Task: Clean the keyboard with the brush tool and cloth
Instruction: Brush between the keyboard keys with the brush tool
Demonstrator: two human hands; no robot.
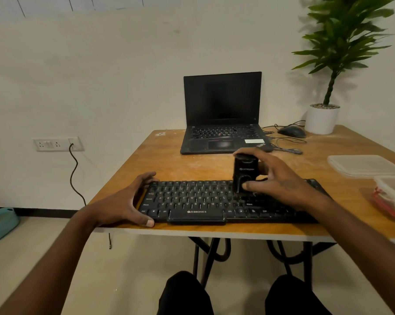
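A black keyboard (198,201) lies along the near edge of the wooden table (192,164). My right hand (273,178) grips a black brush tool (245,171) held upright, its lower end pressed on the keys right of the keyboard's middle. My left hand (126,203) clamps the keyboard's left end, thumb on the front edge and fingers over the back corner. No cloth shows in view.
An open black laptop (222,114) stands behind the keyboard. A wired mouse (292,131) and a potted plant (322,117) sit at the back right. Clear plastic containers (364,165) occupy the right edge. A wall socket with a cable (73,169) is at left.
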